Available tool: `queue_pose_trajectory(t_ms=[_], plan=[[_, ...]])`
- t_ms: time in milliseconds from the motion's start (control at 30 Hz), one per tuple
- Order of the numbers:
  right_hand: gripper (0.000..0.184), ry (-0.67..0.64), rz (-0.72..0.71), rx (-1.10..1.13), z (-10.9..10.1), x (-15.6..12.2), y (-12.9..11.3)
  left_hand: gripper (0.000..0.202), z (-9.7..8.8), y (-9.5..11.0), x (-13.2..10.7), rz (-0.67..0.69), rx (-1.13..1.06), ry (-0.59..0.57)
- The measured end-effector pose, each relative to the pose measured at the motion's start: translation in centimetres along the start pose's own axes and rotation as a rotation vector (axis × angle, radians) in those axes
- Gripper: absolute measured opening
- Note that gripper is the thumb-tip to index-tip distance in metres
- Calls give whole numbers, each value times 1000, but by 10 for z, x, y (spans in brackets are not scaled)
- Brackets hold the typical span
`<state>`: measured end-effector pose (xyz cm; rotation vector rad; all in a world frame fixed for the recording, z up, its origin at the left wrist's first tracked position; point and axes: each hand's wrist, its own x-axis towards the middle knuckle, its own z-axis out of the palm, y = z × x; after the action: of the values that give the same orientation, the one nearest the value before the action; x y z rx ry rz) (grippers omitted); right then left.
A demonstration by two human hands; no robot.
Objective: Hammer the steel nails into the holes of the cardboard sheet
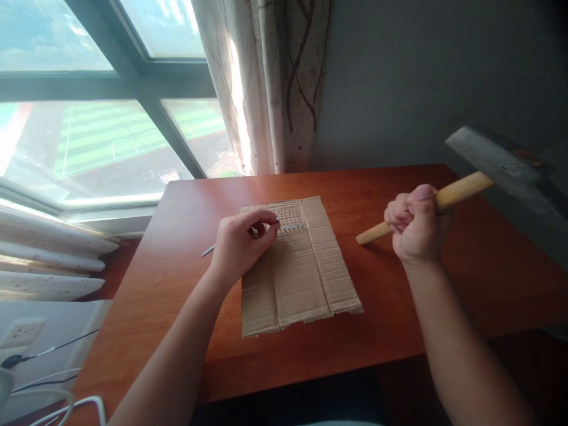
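Observation:
My left hand is closed in a pinch over the far part of a flat piece of corrugated cardboard. Between thumb and forefinger is what looks like a nail; only its small grey top shows. Beside the fingertips, the cardboard bears a grid of small dark dots, with a row of raised marks along its near edge. My right hand is wrapped round the wooden handle of a hammer, raised to the right of the cardboard. Its metal head is up at the right, partly blurred.
A thin metal rod lies left of my left wrist, partly hidden. The reddish-brown wooden table borders a window, a curtain and a grey wall. Cables and a wall socket are at the lower left.

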<state>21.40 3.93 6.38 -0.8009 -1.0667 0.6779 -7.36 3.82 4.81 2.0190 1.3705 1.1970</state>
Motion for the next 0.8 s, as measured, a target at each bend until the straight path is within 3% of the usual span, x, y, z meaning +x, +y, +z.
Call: queue_pose_trajectory(t_ms=[800], plan=[[55,-2,-16,28,-1,1,0,8,1,-4,-2,-4,16,1]])
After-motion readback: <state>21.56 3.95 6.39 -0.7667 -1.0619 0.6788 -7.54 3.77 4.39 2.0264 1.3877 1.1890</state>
